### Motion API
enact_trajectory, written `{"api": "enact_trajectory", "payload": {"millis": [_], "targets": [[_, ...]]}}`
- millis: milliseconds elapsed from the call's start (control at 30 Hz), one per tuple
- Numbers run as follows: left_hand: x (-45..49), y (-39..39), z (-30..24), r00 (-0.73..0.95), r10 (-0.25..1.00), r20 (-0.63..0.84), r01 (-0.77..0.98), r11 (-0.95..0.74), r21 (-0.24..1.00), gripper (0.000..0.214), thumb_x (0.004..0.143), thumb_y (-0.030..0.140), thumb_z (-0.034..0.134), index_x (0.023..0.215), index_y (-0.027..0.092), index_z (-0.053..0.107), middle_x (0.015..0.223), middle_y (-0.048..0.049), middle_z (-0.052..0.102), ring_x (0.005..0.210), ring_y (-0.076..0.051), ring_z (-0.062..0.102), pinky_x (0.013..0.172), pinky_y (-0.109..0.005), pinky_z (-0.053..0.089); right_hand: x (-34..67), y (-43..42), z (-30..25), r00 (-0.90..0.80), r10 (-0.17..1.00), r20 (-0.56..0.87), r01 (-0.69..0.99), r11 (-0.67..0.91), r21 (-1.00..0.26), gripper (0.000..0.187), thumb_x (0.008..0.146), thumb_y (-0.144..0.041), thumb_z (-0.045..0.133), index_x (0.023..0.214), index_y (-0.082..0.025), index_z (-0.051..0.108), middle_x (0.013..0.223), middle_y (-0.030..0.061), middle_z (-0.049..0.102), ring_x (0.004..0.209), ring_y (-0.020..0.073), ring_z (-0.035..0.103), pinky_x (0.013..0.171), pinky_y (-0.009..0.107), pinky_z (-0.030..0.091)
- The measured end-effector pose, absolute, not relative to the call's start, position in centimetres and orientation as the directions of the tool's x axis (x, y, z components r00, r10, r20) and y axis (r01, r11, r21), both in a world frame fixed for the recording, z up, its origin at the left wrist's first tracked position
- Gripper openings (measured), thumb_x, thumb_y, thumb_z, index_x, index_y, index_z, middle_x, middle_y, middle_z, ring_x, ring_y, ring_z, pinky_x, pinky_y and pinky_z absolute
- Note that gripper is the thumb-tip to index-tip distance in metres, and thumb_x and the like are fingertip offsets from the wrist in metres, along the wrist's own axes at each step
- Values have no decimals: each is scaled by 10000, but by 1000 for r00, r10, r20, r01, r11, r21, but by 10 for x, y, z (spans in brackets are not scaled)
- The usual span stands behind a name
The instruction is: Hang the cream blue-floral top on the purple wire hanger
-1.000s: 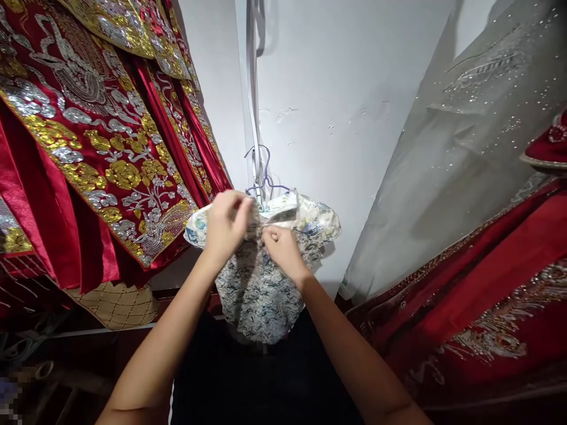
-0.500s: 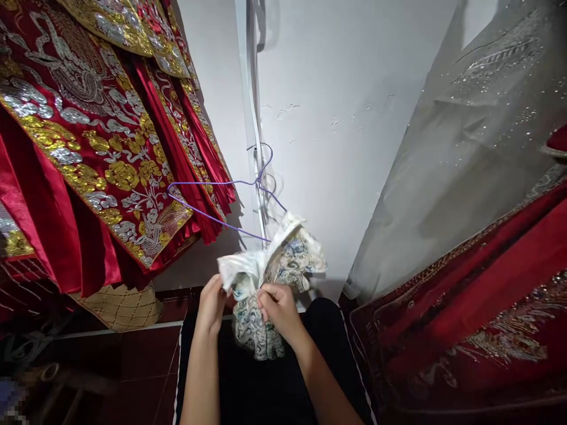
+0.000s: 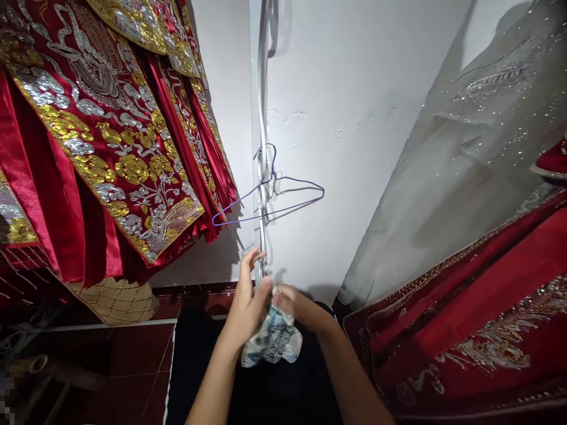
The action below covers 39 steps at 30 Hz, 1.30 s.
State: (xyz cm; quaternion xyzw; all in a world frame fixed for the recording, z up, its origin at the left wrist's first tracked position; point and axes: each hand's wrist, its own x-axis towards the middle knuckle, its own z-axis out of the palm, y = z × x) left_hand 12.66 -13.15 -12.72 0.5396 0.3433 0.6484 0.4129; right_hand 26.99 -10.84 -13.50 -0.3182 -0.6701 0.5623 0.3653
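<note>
Patterned garment (image 3: 274, 343): held in the air below the hands, in front of the dark clothing (image 3: 283, 401); bunched up, with white, blue and grey visible.
Garment's long axis: not readable with certainty; the mass is seen to hang down and toward the wearer from its gripped upper edge.
Purple hanger (image 3: 273, 173): hung against the white wall (image 3: 336, 77) beside the pale strip (image 3: 259, 77); placed above and beyond both hands, well apart from the garment.
Nearer hand: both placed close at the garment's upper part; contact is judged surer at the right hand (image 3: 305, 308).
Right fingers: curled nearly closed, apparently on a small pale fold of the upper edge; blurred, so the exact pinch cannot be told.
Left hand (image 3: 245, 310): set at the garment's upper left, part of the cloth being hidden behind it.
Left fingers: extended upward near the strip, thumb parted from them by a visible gap; nothing seen gripped between; palm contact with the cloth cannot be told.
</note>
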Motion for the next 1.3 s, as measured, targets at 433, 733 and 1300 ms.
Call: {"api": "enact_trajectory", "payload": {"millis": [433, 733, 1300], "targets": [[22, -114, -142, 295, 948, 123, 725, -306, 617, 227, 832, 447, 639, 845, 245, 740, 846, -58, 757, 744, -267, 684, 649, -265, 445, 294, 6, -89, -147, 779, 609, 320, 620, -716, 514, 713, -118, 485, 1179, -227, 675, 1190, 63, 676, 1077, 240, 612, 924, 352, 454], [-7, -106, -119, 229, 972, -49, 973, -226, 49, 147, 860, 206, 461, 852, 221, 608, 870, -92, 699, 844, -280, 670, 694, -318, 409, 296, 42, -121, -188, 852, 489, 373, 522, -767, 133, 718, -227, 448, 643, -194, 554, 612, -13, 550, 625, 159, 510, 590, 246, 375], [-7, -29, -87, 355, 908, 222, 921, -380, 82, 167, 751, 149, 580, 913, 175, 608, 1085, -118, 583, 996, -282, 598, 866, -394, 493, 357, -20, -85, -92, 831, 549, 647, 469, -601, 171, 730, -213, 446, 573, -201, 378, 533, -47, 312, 537, 110, 336, 511, 243, 228]]}}
